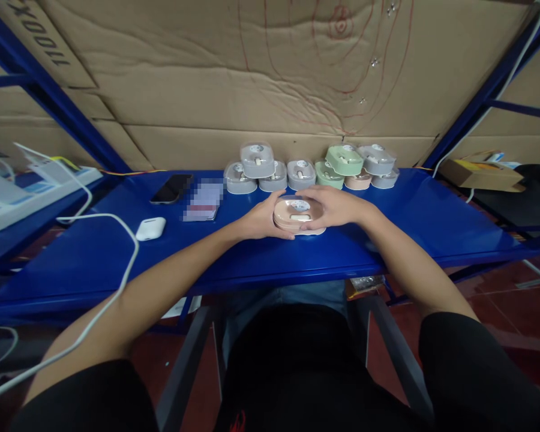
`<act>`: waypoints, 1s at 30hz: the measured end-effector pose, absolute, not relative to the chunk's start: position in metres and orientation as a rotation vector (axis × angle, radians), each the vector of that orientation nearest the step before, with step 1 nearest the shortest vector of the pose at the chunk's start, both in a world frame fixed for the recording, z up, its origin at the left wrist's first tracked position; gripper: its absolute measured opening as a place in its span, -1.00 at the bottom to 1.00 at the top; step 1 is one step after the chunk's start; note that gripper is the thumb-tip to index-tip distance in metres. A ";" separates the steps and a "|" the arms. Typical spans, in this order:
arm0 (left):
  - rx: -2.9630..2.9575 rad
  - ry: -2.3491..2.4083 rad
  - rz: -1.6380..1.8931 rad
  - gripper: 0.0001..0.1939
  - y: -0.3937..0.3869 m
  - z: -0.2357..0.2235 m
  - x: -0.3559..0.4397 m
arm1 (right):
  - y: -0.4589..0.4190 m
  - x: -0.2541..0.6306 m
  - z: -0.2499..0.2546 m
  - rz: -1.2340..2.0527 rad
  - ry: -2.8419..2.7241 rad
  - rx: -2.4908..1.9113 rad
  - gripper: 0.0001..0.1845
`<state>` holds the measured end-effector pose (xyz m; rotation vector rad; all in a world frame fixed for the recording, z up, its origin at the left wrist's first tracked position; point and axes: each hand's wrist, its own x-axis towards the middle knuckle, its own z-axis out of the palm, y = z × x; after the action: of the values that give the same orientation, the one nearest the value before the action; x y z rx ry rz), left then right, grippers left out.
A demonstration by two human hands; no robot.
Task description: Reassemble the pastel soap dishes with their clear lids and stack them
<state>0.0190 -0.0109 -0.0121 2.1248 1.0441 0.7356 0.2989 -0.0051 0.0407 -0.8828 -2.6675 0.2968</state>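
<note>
Between my two hands is a small peach-coloured box with a clear lid [292, 211], a round sticker and a pale bar on its front. My left hand [266, 217] wraps its left side, thumb along the near edge. From the right, my right hand [335, 207] curves over the back and right side, fingers pressed against it. The box rests at or just above the blue table [252, 258]; a pale flat edge shows under its right side. Behind it are similar boxes: a grey one [301, 175], a green one [344, 161] and a peach one [357, 180].
More grey boxes [257, 161] stand stacked along the cardboard wall [198, 90]. To the left lie a black phone [171, 188], a blurred-out card or screen [203, 199] and a white earbud case [151, 228]. A white cable [128, 264] crosses over my left arm.
</note>
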 end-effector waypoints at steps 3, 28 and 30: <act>2.138 1.056 0.722 0.48 -0.011 -0.013 0.018 | -0.007 0.297 0.041 0.297 -2.675 -0.889 -0.03; 1.951 0.824 1.219 0.10 0.001 0.002 0.006 | 0.007 0.306 0.054 0.369 -2.284 -0.709 0.00; 1.950 0.844 1.252 0.08 0.004 -0.001 0.005 | 0.011 0.316 0.059 0.241 -2.208 -0.830 0.02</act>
<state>0.0048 0.0041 -0.0007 1.9499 0.8438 1.2519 0.3159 0.0112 0.0588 -0.8295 -2.2084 0.2408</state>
